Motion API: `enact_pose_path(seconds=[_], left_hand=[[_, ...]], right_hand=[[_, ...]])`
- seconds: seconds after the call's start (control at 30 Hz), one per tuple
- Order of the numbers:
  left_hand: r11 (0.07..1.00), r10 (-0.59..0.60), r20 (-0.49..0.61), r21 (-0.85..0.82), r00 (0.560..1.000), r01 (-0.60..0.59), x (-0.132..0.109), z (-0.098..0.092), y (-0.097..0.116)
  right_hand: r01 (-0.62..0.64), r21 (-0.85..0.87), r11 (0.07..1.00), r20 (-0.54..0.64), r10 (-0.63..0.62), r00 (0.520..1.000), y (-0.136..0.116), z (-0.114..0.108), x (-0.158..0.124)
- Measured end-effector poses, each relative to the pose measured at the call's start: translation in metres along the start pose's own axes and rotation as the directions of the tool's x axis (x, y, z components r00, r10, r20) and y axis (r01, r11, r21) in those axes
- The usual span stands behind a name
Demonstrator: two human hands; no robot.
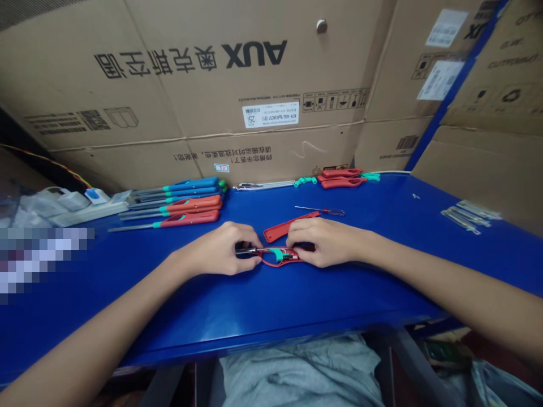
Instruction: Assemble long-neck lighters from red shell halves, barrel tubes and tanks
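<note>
An opened red lighter body (276,264) lies on the blue table, its green trigger (278,254) and small inner parts showing. My left hand (231,249) closes around its left end, where a dark metal tube (246,251) passes between the fingers. At the other end, the fingers of my right hand (316,242) are bent and pressed onto the lighter body. Just behind it rests a loose red half shell (278,231), partly covered by my right hand. A small screwdriver (333,212) lies farther back. Palms and some fingertips are hidden.
Stacked long-nosed lighters, blue (195,183) and red (197,217), lie at the back left beside a power strip (91,210). Red handle parts (341,179), green pieces (305,181) and thin rods (267,185) line the cardboard wall (203,102). Small packets (460,221) lie at right.
</note>
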State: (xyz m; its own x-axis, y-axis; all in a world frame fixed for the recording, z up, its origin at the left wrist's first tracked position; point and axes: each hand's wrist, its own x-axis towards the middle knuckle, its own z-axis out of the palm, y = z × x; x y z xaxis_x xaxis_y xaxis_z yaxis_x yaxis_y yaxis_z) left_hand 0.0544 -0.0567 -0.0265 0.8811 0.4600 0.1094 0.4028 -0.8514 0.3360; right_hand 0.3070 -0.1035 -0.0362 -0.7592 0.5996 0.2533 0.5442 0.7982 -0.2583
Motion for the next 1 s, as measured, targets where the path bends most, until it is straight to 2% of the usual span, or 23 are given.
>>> enact_pose_path(seconds=[0.2,0.37,0.57,0.83,1.0], left_hand=[[1.0,-0.001,0.01,0.0,1.0,0.001,-0.001,0.0,0.0],[1.0,-0.009,0.022,0.004,1.0,0.009,0.0,0.0,0.001],[0.994,-0.091,0.008,0.054,0.996,0.09,-0.002,-0.006,-0.003],[0.987,-0.159,0.109,0.054,0.981,0.154,-0.005,-0.013,-0.01],[0.99,-0.139,0.095,0.027,0.986,0.137,-0.005,-0.012,-0.011]], right_hand=[[0.001,-0.031,1.0,-0.025,-0.001,1.0,-0.001,0.001,0.0],[-0.013,-0.038,0.999,0.013,0.013,1.0,-0.005,0.001,0.001],[-0.024,-0.037,0.999,0.04,0.026,0.999,-0.004,0.001,0.001],[-0.025,-0.02,0.999,0.03,0.025,0.999,-0.003,0.0,0.0],[-0.022,-0.02,1.0,0.026,0.022,0.999,-0.003,0.001,0.001]])
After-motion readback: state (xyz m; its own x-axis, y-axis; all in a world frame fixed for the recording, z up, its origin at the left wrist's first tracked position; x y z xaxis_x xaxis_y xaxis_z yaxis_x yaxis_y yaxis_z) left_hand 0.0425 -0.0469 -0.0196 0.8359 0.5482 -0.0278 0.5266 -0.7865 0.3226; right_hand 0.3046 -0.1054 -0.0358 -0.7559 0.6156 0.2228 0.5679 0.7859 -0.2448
